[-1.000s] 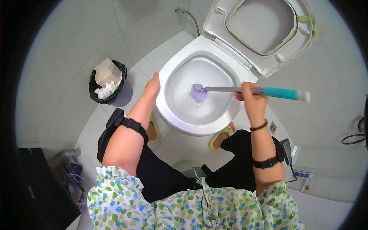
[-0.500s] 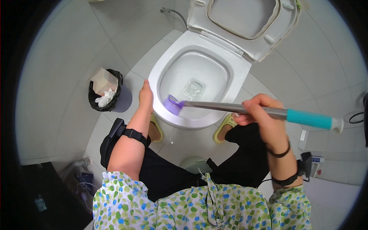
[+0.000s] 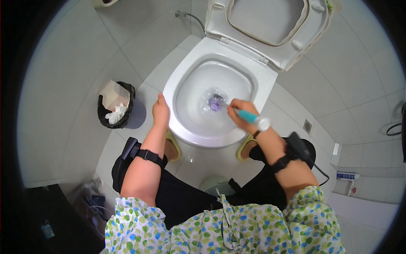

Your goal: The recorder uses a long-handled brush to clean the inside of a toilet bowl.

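Observation:
My right hand [image 3: 244, 113] is closed around the toilet brush [image 3: 248, 117], at the joint of its metal stem and turquoise grip. The brush tilts down into the white toilet bowl [image 3: 190, 120]. Its purple head [image 3: 215, 103] sits in the water at the drain, with ripples around it. My left hand [image 3: 160, 111] lies against the outer left side of the toilet, its visible fingers stretched along it; the far side of this hand is hidden. The toilet's raised seat and lid [image 3: 249, 33] lean back behind the bowl.
Left of the toilet stands a bin [image 3: 136, 112] with a black liner, a carton and crumpled tissue. A water hose [image 3: 195, 17] runs down behind. My feet in yellow-green slippers [image 3: 173, 146] flank the toilet's front. A floor drain [image 3: 308, 126] lies at the right.
My right hand has swung left and inward, tipping the brush more upright. The brush head has moved from the bowl's front-left wall to the water in the middle. My left hand has stayed in place.

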`<state>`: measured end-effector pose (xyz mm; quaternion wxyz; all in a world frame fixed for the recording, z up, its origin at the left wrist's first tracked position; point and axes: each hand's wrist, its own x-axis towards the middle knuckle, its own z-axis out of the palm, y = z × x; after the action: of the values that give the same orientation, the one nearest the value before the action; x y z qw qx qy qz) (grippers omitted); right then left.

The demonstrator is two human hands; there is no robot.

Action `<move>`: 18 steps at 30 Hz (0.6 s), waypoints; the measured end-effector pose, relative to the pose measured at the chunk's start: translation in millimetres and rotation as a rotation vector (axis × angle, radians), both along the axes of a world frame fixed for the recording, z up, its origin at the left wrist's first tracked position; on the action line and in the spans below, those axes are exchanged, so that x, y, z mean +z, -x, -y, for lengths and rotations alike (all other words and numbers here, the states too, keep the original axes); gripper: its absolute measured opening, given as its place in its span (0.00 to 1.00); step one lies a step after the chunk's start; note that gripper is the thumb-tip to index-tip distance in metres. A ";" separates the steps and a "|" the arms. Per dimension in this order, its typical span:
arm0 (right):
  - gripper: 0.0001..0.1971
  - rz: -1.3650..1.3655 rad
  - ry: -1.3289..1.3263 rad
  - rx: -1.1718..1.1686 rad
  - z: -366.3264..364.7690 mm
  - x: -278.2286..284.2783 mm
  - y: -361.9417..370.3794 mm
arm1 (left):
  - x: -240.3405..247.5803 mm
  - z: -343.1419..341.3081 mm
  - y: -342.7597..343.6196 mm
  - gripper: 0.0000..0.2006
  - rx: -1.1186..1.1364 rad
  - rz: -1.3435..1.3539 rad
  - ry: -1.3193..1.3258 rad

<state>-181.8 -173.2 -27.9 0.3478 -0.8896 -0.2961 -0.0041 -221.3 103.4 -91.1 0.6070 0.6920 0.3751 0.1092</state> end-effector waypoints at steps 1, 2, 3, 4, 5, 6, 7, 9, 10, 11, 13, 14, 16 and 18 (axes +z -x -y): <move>0.07 -0.007 -0.039 0.008 -4.0 -6.8 1.7 | -0.9 1.3 -1.0 0.31 -0.004 0.008 0.001; 0.08 0.015 -0.038 -0.008 -4.9 -12.7 -1.0 | -1.7 4.3 -2.5 0.30 -0.010 0.005 -0.028; 0.10 0.028 -0.027 0.012 -8.2 -7.2 -3.8 | -3.3 0.5 1.0 0.30 -0.001 -0.006 -0.068; 0.12 0.043 -0.010 0.030 -9.4 5.3 -5.7 | -6.6 -3.0 4.2 0.30 0.004 0.000 -0.069; 0.14 -0.186 -0.182 -0.153 -10.5 18.5 -7.6 | -9.9 -6.9 6.9 0.29 -0.006 0.013 -0.198; 0.17 -0.411 -0.351 -0.338 -8.9 38.0 -10.2 | -10.2 -7.6 6.4 0.28 -0.016 0.030 -0.322; 0.20 -0.444 -0.430 -0.413 1.5 60.2 -17.3 | -7.5 -5.3 4.4 0.28 -0.016 0.041 -0.314; 0.20 -0.429 -0.563 -0.471 10.7 97.1 -15.5 | 1.1 -3.4 4.3 0.26 -0.051 0.050 -0.336; 0.20 -0.422 -0.702 -0.525 11.3 106.2 -15.8 | 0.5 -4.0 5.7 0.26 -0.049 0.058 -0.337; 0.20 -0.416 -0.705 -0.522 10.5 105.7 -14.7 | -2.5 -5.0 8.8 0.26 -0.060 0.030 -0.367; 0.19 -0.325 -0.895 -0.481 7.6 100.6 -8.7 | -4.9 -4.7 6.4 0.25 -0.070 0.026 -0.408; 0.19 -0.312 -0.907 -0.478 5.1 96.1 -4.1 | -7.1 -3.5 4.9 0.25 -0.067 0.049 -0.386; 0.15 -0.325 -0.906 -0.346 -3.2 85.9 11.1 | -10.4 -2.1 3.7 0.25 -0.077 0.080 -0.379; 0.13 -0.418 -0.889 -0.294 -13.1 79.2 37.7 | -10.5 -4.1 5.1 0.24 -0.056 0.084 -0.346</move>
<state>-219.5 -160.0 51.3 0.7400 -0.6698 -0.0617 -0.0006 -226.4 107.5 -101.6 0.4968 0.7911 0.3055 0.1842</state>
